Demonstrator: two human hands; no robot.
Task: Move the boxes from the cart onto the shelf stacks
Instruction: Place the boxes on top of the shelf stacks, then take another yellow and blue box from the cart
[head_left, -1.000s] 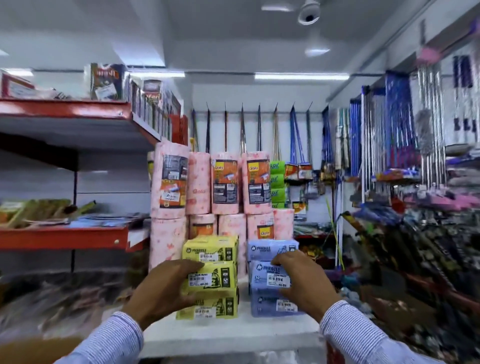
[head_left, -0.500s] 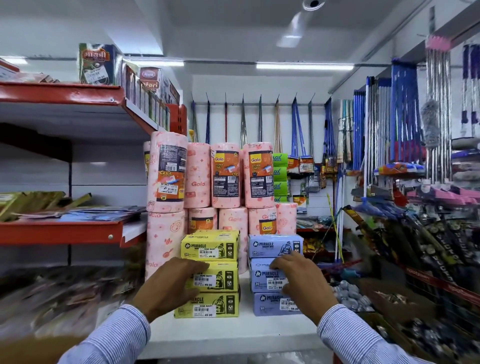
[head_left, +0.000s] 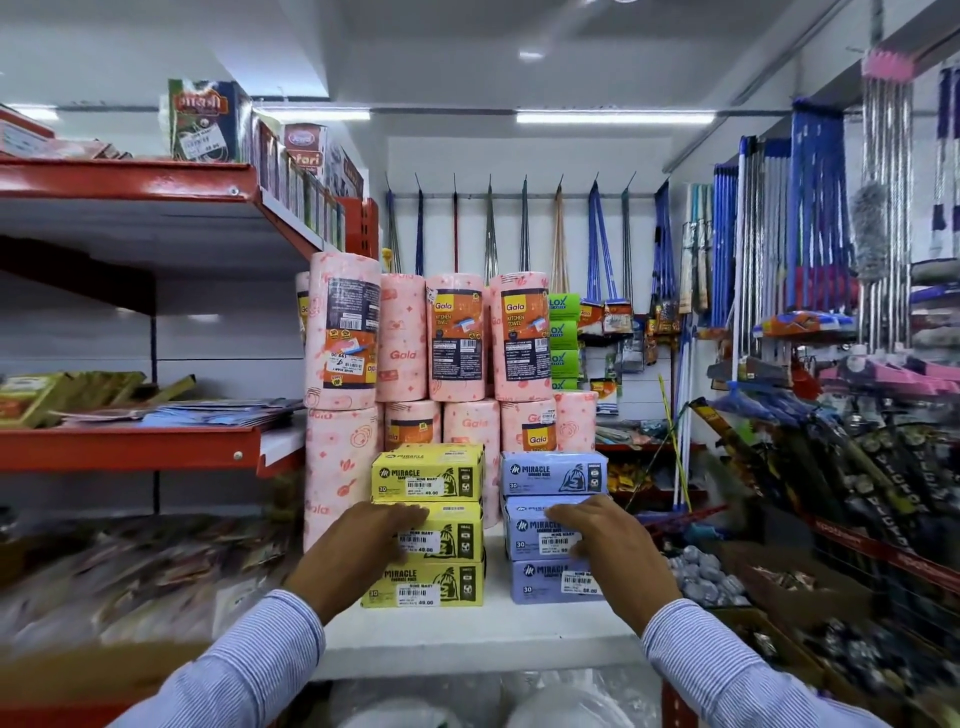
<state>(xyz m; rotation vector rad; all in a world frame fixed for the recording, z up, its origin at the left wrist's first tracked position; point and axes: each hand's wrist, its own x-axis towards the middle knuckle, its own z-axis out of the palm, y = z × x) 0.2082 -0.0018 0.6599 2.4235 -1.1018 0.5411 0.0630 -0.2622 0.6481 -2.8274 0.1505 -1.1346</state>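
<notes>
White shelf (head_left: 467, 631); fingers (head_left: 410, 517) overlap middle yellow box (head_left: 457, 532).

Yellow printed cardboard boxes (head_left: 427, 525) at 6 o'clock, slightly glossy, white paper price stickers. Pale blue cardboard boxes (head_left: 555, 525) at their 3 o'clock, same sheen. Pink kitchen-towel rolls (head_left: 457, 338), glossy plastic wrap. Red painted metal shelf (head_left: 130, 449) at 9 o'clock, shiny. Striped cloth sleeves (head_left: 249, 670), matt.

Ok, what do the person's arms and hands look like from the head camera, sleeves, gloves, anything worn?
Both hands are bare: the left hand and right hand show no gloves, rings or watch. Each arm wears a long light sleeve with fine blue-and-white stripes, left sleeve and right sleeve, cuffs ending at the wrists.
</notes>
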